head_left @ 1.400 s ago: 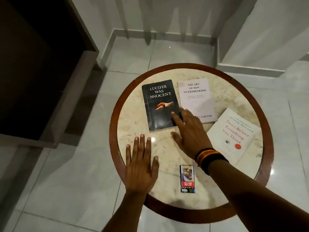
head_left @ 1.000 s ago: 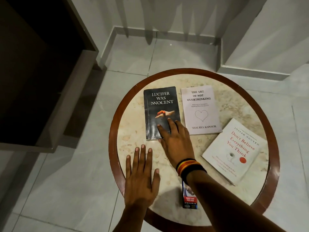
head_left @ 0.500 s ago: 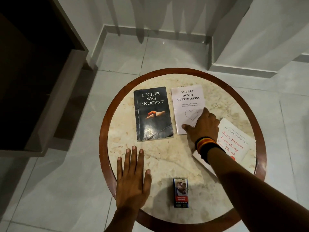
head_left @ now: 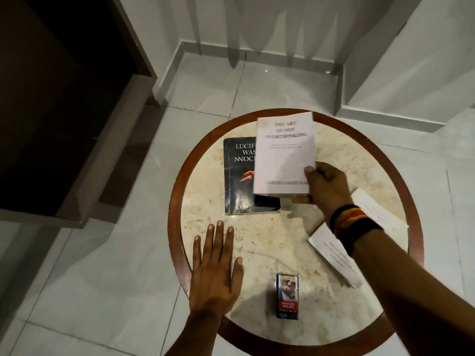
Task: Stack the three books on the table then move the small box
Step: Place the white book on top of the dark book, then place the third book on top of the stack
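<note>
Round table [head_left: 177, 201]: right hand [head_left: 326, 187] lifts blurred white book [head_left: 284, 155], half-hiding black book [head_left: 239, 181]

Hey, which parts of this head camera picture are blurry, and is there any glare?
Head view: the white book in the right hand is motion-blurred, its title smeared; the black book reads sharply; small glare spots on the floor tiles; dim, warm light.

Overthinking book [head_left: 284, 155] over Lucifer book's [head_left: 239, 176] right half; small box [head_left: 287, 296] nearer.
</note>
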